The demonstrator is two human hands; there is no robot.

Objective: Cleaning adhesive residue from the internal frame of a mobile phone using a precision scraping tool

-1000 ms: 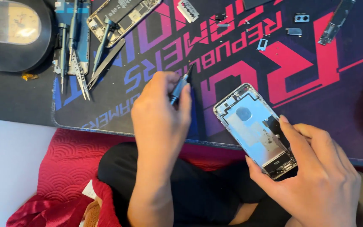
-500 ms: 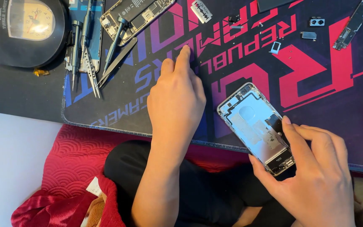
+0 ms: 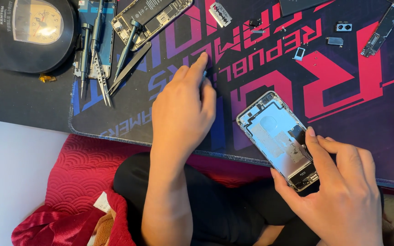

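On the mat, near its front edge: my right hand (image 3: 338, 191) holds the phone shell (image 3: 279, 139); it lies flat on the desk mat (image 3: 169, 123), tilted, the camera end away from me.
Right hand: closed on the lower end of the shell; thumb along the left edge, forefinger pressing inside near the bottom.
Left hand: my left hand (image 3: 183, 109) rests on the mat, well apart from the shell; the fingers are drawn close together with the forefinger stretched forward; a small pale tip shows beside the fingers, but I cannot tell if I hold a tool.
How the shell will handle: I judge it light and stiff, a thin metal frame with a smooth inside; probably slippery on the bare plate; the thin black strips inside look fragile, so I would not press or pull them.
Where to take hold: by the two long side edges, or by the bottom end as now; not by the inner parts.
Containers: the shell itself is like a shallow tray; in it I see a grey plate, some black pieces near the bottom, an empty round hole at the camera corner; the rest is stripped.
Second open phone (image 3: 153, 18): at the far edge of the mat; a black battery fills it.
Around: tweezers (image 3: 128, 68) and screwdrivers (image 3: 87, 50) at the left; a razor blade (image 3: 220, 14); small loose parts (image 3: 338, 34) at the far right.
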